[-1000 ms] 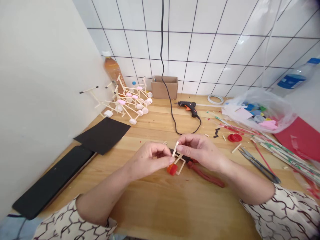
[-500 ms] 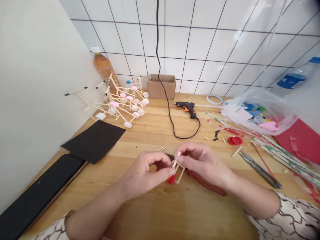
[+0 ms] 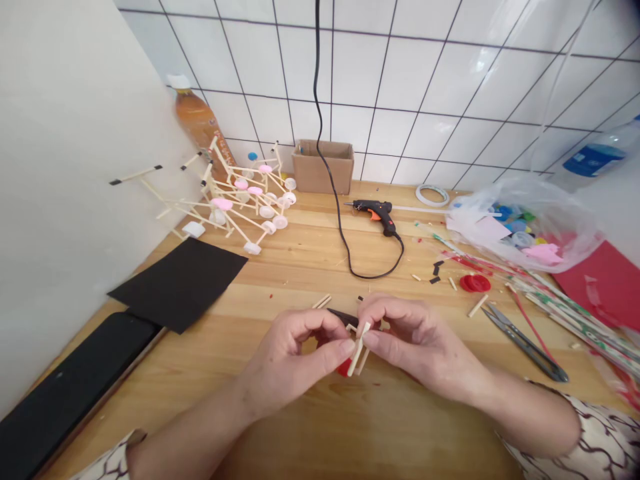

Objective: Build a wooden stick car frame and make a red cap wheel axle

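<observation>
Between my two hands is a small frame of pale wooden sticks, with a red bottle cap at its lower left. My left hand pinches it between thumb and fingers from the left. From the other side, my right hand pinches the upper end of a stick at the frame. The fingertips hide part of the joints. Behind the hands, the dark jaws of a pair of pliers show on the table, the rest covered. A pair of short sticks lies just beyond my left hand.
A glue gun with a looping cord lies ahead. Several stick-and-cap models stand back left, near black card. Thread snips, red caps and a plastic bag of caps are on the right.
Both hands have shifted slightly right and down with the stick frame, and its front stick now tilts differently. The red plier handles, visible before, are now hidden. The whole view has shifted a little.
</observation>
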A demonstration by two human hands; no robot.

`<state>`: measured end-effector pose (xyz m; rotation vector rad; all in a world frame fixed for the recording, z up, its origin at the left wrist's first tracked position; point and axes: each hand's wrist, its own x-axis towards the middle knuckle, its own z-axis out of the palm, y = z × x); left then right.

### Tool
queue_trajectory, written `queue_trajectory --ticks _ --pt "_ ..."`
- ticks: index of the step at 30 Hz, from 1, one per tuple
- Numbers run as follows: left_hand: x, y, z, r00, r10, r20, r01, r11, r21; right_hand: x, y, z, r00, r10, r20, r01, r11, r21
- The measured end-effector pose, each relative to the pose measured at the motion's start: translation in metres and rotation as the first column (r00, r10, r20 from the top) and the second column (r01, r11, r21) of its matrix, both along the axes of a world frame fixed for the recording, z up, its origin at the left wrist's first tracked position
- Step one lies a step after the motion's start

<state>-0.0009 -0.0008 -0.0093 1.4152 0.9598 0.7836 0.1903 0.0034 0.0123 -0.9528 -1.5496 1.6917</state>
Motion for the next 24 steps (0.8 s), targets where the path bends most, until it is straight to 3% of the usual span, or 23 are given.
queue_trajectory --ticks 5,11,15,24 --pt "0.003 0.000 -0.004 0.996 0.084 -0.021 -0.084 0.996 0.010 0.001 0.001 0.001 0.999 -0.015 -0.042 0.014 1.000 -0.026" --pt "0.004 0.001 -0.016 0.983 0.174 -0.065 -0.173 0.985 0.014 0.000 -0.001 0.001 0.998 -0.042 0.049 0.040 0.999 0.032" --pt "0.003 0.005 -0.021 0.965 0.240 -0.102 -0.229 0.967 0.114 0.001 0.001 -0.004 0.998 -0.070 0.011 0.069 0.997 0.018" --pt "0.005 0.008 -0.025 0.942 0.297 -0.157 -0.228 0.909 0.349 0.005 0.006 -0.016 0.987 -0.151 0.047 0.151 0.988 -0.007"
